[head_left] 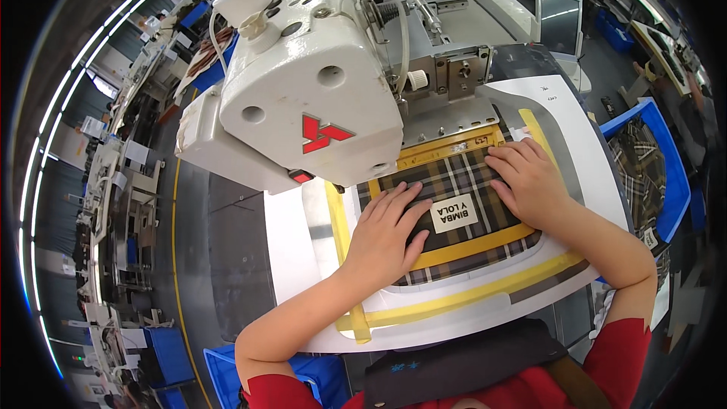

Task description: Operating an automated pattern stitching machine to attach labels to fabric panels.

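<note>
A dark plaid fabric panel (454,174) lies inside a yellow-edged frame (473,248), with a cream rectangular label (454,213) on its middle. My left hand (385,238) rests on the panel's left side, fingers stretched out just left of the label. On the right side lies my right hand (532,182), its fingers spread over the fabric and the frame's upper right corner. Neither hand grips anything. Beyond the fabric, the frame's far edge meets a metal plate (447,131) of the white sewing machine (303,83), whose head overhangs the left.
Under the frame is a white sheet (295,257) with yellow tape strips (469,297). A blue bin (674,204) holding plaid pieces stands at the right. Another blue bin (322,379) sits below the front edge. A screen (560,19) stands at the back right.
</note>
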Action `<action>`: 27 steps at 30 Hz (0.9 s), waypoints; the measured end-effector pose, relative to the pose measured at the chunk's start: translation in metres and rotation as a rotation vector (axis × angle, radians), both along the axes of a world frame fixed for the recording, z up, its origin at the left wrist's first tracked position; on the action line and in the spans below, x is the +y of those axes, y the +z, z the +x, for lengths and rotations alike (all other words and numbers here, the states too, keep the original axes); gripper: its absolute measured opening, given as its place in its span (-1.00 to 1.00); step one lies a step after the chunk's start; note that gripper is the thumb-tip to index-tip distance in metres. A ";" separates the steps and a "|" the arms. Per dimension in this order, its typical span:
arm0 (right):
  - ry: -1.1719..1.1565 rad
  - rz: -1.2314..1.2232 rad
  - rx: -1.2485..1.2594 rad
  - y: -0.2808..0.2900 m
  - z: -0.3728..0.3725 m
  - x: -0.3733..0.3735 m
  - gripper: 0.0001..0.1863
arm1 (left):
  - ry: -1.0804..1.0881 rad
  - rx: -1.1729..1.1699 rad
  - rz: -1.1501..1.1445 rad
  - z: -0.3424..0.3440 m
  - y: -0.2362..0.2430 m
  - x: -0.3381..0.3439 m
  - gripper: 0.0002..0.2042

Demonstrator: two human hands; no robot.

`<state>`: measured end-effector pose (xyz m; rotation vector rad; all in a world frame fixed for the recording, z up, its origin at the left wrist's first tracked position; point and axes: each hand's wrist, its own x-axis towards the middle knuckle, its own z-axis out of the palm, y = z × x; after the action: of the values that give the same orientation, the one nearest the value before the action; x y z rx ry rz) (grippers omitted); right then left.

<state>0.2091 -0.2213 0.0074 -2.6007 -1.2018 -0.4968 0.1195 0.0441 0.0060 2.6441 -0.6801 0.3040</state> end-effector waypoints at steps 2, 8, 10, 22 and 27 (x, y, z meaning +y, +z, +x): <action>0.004 0.008 -0.001 0.000 0.001 0.000 -0.65 | 0.000 -0.005 -0.003 0.000 -0.001 -0.001 -0.59; 0.034 0.024 0.028 -0.005 0.004 -0.001 -0.66 | 0.011 0.017 -0.010 0.001 -0.002 -0.001 -0.59; 0.055 0.027 0.012 -0.005 0.004 -0.003 -0.66 | 0.019 0.022 -0.007 0.001 -0.001 -0.001 -0.59; 0.169 0.020 0.008 -0.015 0.020 -0.013 -0.62 | 0.080 0.071 0.097 0.001 0.001 -0.008 -0.56; 0.212 0.021 -0.045 -0.019 0.023 -0.012 -0.63 | 0.124 0.102 0.130 0.003 0.003 -0.015 -0.56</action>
<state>0.2320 -0.2331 -0.0114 -2.4197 -1.4571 -0.5230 0.1224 0.0292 0.0089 2.8094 -0.5205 0.1622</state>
